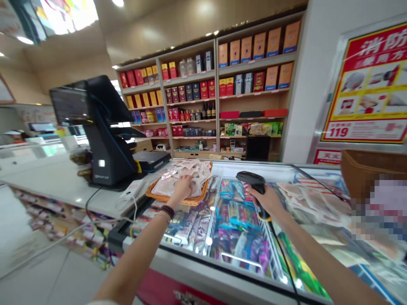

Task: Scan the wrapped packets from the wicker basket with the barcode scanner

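Observation:
My left hand, with a dark bead bracelet at the wrist, rests in a shallow wicker basket. Its fingers curl down onto the clear plastic packets heaped there and seem to pinch one; the fingertips are partly hidden. In my right hand is a black barcode scanner, gripped round its handle with the head pointing up and left. Its cord runs down toward me. Basket and scanner are above the glass top of a chest freezer, the basket resting on it.
Wrapped ice creams fill wire baskets under the glass. More flat packets lie on the right, beside a brown box. A cash register stands on the white counter at left, with loose cables. Shelves of boxed goods line the back.

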A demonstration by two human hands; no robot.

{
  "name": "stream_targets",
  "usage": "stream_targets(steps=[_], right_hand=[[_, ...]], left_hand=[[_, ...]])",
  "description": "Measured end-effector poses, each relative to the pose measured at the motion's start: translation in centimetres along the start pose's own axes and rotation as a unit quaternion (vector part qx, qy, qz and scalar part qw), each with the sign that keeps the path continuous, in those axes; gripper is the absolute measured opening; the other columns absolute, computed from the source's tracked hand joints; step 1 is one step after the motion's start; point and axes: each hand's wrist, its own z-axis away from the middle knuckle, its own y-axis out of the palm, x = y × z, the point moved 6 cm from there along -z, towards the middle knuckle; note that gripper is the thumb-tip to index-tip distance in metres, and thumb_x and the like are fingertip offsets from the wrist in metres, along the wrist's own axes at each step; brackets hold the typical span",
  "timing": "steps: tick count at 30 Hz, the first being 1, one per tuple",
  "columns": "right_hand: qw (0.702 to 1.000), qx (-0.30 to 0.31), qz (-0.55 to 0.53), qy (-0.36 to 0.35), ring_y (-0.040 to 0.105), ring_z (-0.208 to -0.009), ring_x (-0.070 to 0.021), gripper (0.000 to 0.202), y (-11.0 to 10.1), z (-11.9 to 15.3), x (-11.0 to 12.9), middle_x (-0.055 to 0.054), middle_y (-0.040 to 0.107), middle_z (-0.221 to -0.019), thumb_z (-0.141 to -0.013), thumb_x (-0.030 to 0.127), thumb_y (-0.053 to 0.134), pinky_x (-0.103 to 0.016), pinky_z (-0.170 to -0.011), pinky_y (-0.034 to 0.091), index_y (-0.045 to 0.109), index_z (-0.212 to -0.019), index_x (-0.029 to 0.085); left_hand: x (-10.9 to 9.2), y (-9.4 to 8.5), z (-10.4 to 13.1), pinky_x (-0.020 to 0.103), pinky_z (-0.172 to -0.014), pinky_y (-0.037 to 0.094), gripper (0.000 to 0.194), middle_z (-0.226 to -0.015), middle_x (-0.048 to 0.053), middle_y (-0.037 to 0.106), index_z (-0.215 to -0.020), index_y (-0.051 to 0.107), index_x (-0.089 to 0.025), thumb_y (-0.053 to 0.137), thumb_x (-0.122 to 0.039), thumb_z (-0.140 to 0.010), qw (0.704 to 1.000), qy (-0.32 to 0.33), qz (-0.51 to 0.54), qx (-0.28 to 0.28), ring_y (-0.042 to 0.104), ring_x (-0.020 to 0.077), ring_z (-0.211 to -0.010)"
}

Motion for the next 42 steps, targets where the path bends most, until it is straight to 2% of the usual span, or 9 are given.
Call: stream_targets(steps=[3, 7, 13, 18, 24, 27, 34, 37, 42], right_hand=[[1.0, 0.023, -0.008, 0.009, 0.057, -0.039, -0.0174, 0.031, 1.7, 0.4, 0.1, -0.001, 0.061, -0.046, -0.078, 0.052, 0.067, -0.029, -0.045, 0.047, 0.06, -0.071, 0.023], [0.999, 0.035, -0.013, 0.014, 0.058, -0.04, -0.0181, 0.026, 2.5, 1.0, -0.1, -0.001, 0.063, -0.049, -0.077, 0.048, 0.067, -0.029, -0.044, 0.046, 0.061, -0.075, 0.023], [0.999, 0.043, -0.009, 0.019, 0.06, -0.043, -0.0196, 0.023, 2.5, 1.5, -0.1, 0.001, 0.056, -0.043, -0.08, 0.046, 0.064, -0.029, -0.046, 0.046, 0.061, -0.073, 0.024], [0.998, 0.059, -0.013, 0.025, 0.057, -0.041, -0.0176, 0.026, 2.9, 1.4, 0.2, 0.0, 0.059, -0.045, -0.082, 0.047, 0.063, -0.029, -0.048, 0.047, 0.059, -0.069, 0.024], [0.998, 0.057, -0.028, 0.004, 0.057, -0.041, -0.0162, 0.023, 3.5, 1.4, 0.8, 0.0, 0.064, -0.052, -0.078, 0.044, 0.066, -0.028, -0.048, 0.046, 0.061, -0.072, 0.023], [0.998, 0.058, -0.028, 0.0, 0.058, -0.042, -0.0167, 0.026, 3.7, 1.4, 1.1, -0.001, 0.062, -0.05, -0.08, 0.047, 0.065, -0.028, -0.049, 0.046, 0.06, -0.07, 0.023], [0.996, 0.071, -0.047, -0.014, 0.055, -0.039, -0.0159, 0.031, 4.3, 1.7, 1.7, -0.001, 0.062, -0.05, -0.079, 0.052, 0.066, -0.029, -0.046, 0.047, 0.06, -0.072, 0.023], [0.997, 0.06, -0.05, -0.024, 0.054, -0.038, -0.0156, 0.034, 4.5, 1.5, 1.3, -0.002, 0.064, -0.053, -0.078, 0.055, 0.068, -0.028, -0.044, 0.045, 0.06, -0.074, 0.022], [0.997, 0.032, -0.059, -0.041, 0.054, -0.037, -0.0152, 0.034, 4.4, 1.1, 0.4, -0.003, 0.067, -0.056, -0.08, 0.055, 0.067, -0.028, -0.043, 0.043, 0.059, -0.073, 0.023]], left_hand=[[0.9, -0.7, 0.5, 0.052, -0.114, 0.035, 0.041, -0.131, 0.017, 0.068, -0.114, 0.072, -0.022, 0.073, -0.011, -0.075, 0.995, -0.004, -0.091, 0.028, 0.051, 0.0387, -0.132], [0.2, -1.4, 0.3, 0.053, -0.113, 0.033, 0.036, -0.129, 0.02, 0.067, -0.106, 0.072, -0.018, 0.077, -0.011, -0.071, 0.991, -0.007, -0.134, 0.031, 0.051, 0.0413, -0.131], [-0.3, -3.2, 0.1, 0.042, -0.109, 0.038, 0.028, -0.104, 0.014, 0.075, -0.085, 0.073, -0.023, 0.084, -0.01, -0.062, 0.998, -0.02, 0.028, -0.047, 0.059, 0.0367, -0.122], [-1.5, -3.5, 0.3, 0.038, -0.104, 0.042, 0.024, -0.102, 0.01, 0.076, -0.092, 0.074, -0.024, 0.078, -0.012, -0.071, 0.998, 0.002, 0.019, -0.057, 0.065, 0.0323, -0.112], [-2.7, -4.4, 0.2, 0.035, -0.095, 0.047, 0.022, -0.103, 0.008, 0.077, -0.101, 0.074, -0.022, 0.075, -0.021, -0.08, 0.966, -0.016, 0.179, -0.188, 0.067, 0.028, -0.099], [-3.4, -2.7, -0.2, 0.034, -0.094, 0.049, 0.018, -0.099, 0.007, 0.077, -0.098, 0.075, -0.02, 0.072, -0.02, -0.08, 0.945, -0.035, 0.275, -0.172, 0.068, 0.0269, -0.097], [-5.6, 4.2, 0.5, 0.032, -0.092, 0.055, 0.026, -0.104, 0.009, 0.079, -0.099, 0.074, -0.017, 0.072, -0.008, -0.075, 0.865, -0.069, 0.488, -0.089, 0.073, 0.0234, -0.096], [-6.4, 5.7, 0.7, 0.035, -0.094, 0.056, 0.027, -0.105, 0.01, 0.08, -0.099, 0.075, -0.017, 0.071, -0.007, -0.075, 0.856, -0.065, 0.506, -0.082, 0.074, 0.0239, -0.097], [-6.8, 7.3, 0.5, 0.042, -0.102, 0.055, 0.034, -0.115, 0.012, 0.079, -0.11, 0.076, -0.016, 0.069, -0.01, -0.077, 0.869, -0.019, 0.486, -0.087, 0.072, 0.0255, -0.106]])
